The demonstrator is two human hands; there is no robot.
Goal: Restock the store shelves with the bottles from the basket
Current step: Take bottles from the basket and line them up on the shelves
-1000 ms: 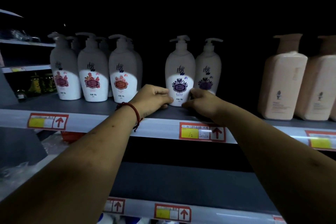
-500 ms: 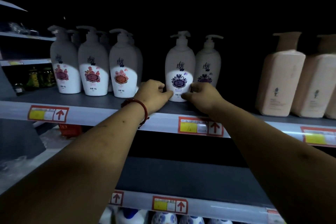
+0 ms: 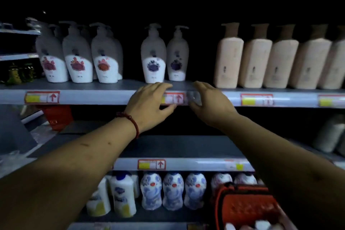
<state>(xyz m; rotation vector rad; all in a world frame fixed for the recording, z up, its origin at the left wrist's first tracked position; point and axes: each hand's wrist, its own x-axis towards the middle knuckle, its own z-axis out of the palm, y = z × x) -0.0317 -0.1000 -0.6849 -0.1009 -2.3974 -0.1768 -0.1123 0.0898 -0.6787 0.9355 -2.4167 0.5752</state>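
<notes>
A white pump bottle with a purple label [image 3: 153,56] stands upright on the middle shelf [image 3: 112,85], a second purple-label bottle [image 3: 177,56] just right of it. My left hand [image 3: 149,104] and my right hand [image 3: 209,104] hover in front of the shelf's front edge, below and apart from these bottles, fingers spread and holding nothing. The red basket [image 3: 244,205] sits at the bottom right, with white bottle tops [image 3: 242,227] showing inside it.
Three white pump bottles with red labels [image 3: 76,56] stand left on the same shelf, several beige square bottles [image 3: 270,61] to the right. The shelf below [image 3: 168,147] is dark and bare in the middle. Blue-patterned bottles [image 3: 173,190] line the lowest shelf.
Both hands have let go of the purple-label bottle and drawn back from it to the shelf's front edge, fingers opening. The view has tilted down, bringing the basket into sight.
</notes>
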